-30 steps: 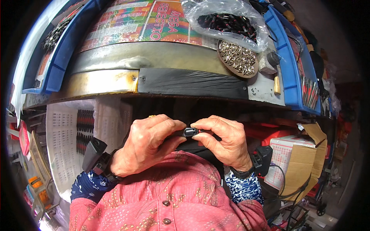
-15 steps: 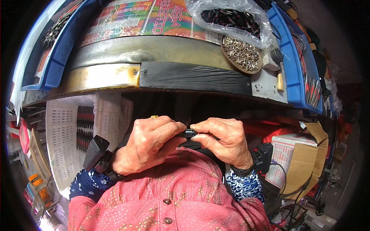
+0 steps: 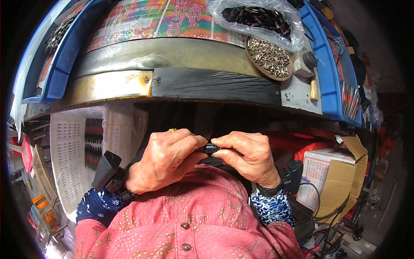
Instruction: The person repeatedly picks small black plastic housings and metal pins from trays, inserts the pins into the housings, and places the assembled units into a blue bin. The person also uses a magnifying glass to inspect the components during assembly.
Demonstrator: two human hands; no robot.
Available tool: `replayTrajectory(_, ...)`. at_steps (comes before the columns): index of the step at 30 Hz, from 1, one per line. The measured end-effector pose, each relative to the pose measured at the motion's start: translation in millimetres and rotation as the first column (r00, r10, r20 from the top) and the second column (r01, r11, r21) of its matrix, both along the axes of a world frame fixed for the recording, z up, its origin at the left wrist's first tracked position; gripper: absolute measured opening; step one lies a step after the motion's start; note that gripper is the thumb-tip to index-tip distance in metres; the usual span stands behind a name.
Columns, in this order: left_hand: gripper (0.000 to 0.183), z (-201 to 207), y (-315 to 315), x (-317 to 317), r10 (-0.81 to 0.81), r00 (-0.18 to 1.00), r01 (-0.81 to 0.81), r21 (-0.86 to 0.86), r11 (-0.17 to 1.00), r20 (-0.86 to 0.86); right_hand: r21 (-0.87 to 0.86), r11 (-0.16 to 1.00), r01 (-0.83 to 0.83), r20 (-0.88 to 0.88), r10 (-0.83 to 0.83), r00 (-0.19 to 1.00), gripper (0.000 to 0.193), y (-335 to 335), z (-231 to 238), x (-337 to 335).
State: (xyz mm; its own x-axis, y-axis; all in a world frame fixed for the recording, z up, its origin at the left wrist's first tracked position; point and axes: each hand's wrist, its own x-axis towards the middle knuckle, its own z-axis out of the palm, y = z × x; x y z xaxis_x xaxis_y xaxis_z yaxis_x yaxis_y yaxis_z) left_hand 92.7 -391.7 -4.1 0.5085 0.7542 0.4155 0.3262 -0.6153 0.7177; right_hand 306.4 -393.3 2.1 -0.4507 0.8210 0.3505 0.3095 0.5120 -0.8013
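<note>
In front of my body, a small glossy black rounded part (image 3: pixel 211 148) is held between both hands. My left hand (image 3: pixel 171 154), with a yellow ring on one finger, is closed around its left side, so most of that end is hidden. The thumb and index finger of my right hand (image 3: pixel 246 151) pinch its right end. Only a short length of the part shows between the fingertips, too little to tell its kind. Both hands are below the workbench's near edge (image 3: pixel 215 86).
A round tray of small shiny metal pieces (image 3: pixel 269 58) and a clear bag of black-and-red parts (image 3: pixel 258 21) sit on the bench, between blue bins (image 3: pixel 64 69). At left stands a white basket (image 3: pixel 67 146) with black-and-red pieces; at right, a cardboard box (image 3: pixel 338 185).
The hands keep the same grip on the black part and have barely moved. The whole view has shifted very slightly.
</note>
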Motion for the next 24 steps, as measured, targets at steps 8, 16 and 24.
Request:
replayTrajectory(8,0.026,8,6,7,0.048,0.999,-0.049,0.074,0.996,0.023,-0.039,0.997,0.062,-0.050,-0.064,0.997,0.021,-3,7,3)
replayTrajectory(16,0.027,11,10,9,0.101,0.995,-0.102,0.130,0.986,0.019,-0.006,0.997,0.079,-0.024,-0.080,0.997,0.024,2,14,1)
replayTrajectory(24,0.029,26,27,7,0.113,0.994,-0.112,0.147,0.983,0.002,0.110,0.904,0.414,0.074,-0.423,0.903,0.018,32,41,31)
